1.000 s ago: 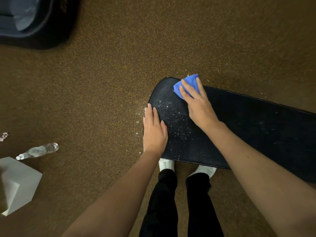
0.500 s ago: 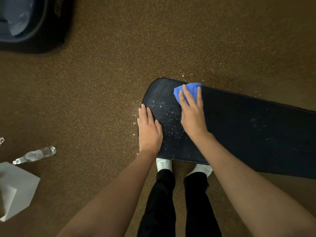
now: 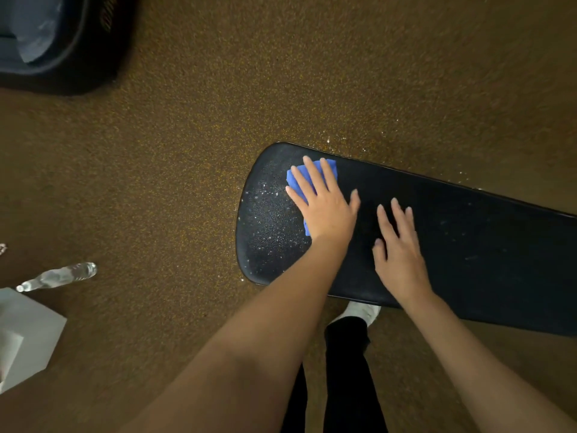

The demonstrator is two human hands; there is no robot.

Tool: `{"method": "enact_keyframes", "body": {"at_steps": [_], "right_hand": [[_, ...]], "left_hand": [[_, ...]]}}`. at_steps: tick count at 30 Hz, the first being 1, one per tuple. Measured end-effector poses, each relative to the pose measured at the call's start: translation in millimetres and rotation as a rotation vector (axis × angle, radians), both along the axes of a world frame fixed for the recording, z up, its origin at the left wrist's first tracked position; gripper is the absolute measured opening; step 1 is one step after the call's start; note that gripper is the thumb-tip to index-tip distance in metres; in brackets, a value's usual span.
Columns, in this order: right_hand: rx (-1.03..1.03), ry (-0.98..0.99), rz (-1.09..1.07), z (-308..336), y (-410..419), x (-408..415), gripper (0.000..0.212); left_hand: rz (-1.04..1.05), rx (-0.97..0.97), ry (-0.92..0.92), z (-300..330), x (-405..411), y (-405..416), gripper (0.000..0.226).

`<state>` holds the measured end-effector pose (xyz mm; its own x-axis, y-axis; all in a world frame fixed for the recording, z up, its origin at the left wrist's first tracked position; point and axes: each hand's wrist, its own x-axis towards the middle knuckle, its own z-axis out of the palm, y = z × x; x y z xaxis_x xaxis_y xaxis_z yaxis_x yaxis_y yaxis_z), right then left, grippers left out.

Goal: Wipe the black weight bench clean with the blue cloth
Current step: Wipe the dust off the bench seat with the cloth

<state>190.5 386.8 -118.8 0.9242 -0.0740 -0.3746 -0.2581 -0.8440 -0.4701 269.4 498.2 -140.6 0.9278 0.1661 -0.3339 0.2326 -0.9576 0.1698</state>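
Observation:
The black weight bench (image 3: 484, 245) runs from the middle of the view off to the right, its rounded end pointing left. White specks and droplets (image 3: 268, 214) dot that rounded end. The blue cloth (image 3: 295, 179) lies on the pad near the far edge, mostly covered by my left hand (image 3: 327, 207), which presses flat on it with fingers spread. My right hand (image 3: 401, 254) rests palm down on the bare pad just to the right, holding nothing.
Speckled brown floor surrounds the bench. A clear plastic bottle (image 3: 57, 276) lies on its side at the left, beside a white box (image 3: 25, 332). A dark bin (image 3: 62, 42) sits in the top left corner. My white-socked foot (image 3: 362, 312) is under the bench's near edge.
The cloth has passed from my right hand to my left. My left hand moved off the bench's left edge onto the cloth, and my right hand shifted right onto the bare pad.

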Motion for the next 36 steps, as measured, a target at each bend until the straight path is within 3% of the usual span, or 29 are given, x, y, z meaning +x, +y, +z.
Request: {"method": "enact_keyframes", "body": {"at_steps": [2,6,11,17,24,30,36], "right_hand": [[-0.008,0.03,-0.003,-1,0,-5,0.059],[0.0,0.024,-0.002,-3,4,-7,0.057],[-0.034,0.074,0.054,0,8,-2,0.058],[-0.09,0.081,0.284,3,24,4,0.062],[-0.123,0.126,0.257,0,31,10,0.061],[-0.122,0.138,0.25,0,33,10,0.061],[-0.109,0.132,0.255,2,31,10,0.06]], "left_hand": [[0.045,0.063,-0.024,-2,3,-2,0.067],[-0.095,0.099,-0.106,-12,3,17,0.054],[0.092,0.064,-0.173,-19,12,37,0.05],[-0.341,-0.017,-0.173,-21,-7,37,0.055],[0.002,-0.018,-0.16,-19,6,40,0.053],[-0.296,-0.056,-0.213,-20,-3,58,0.054],[-0.011,0.021,-0.144,-19,21,62,0.052]]}}
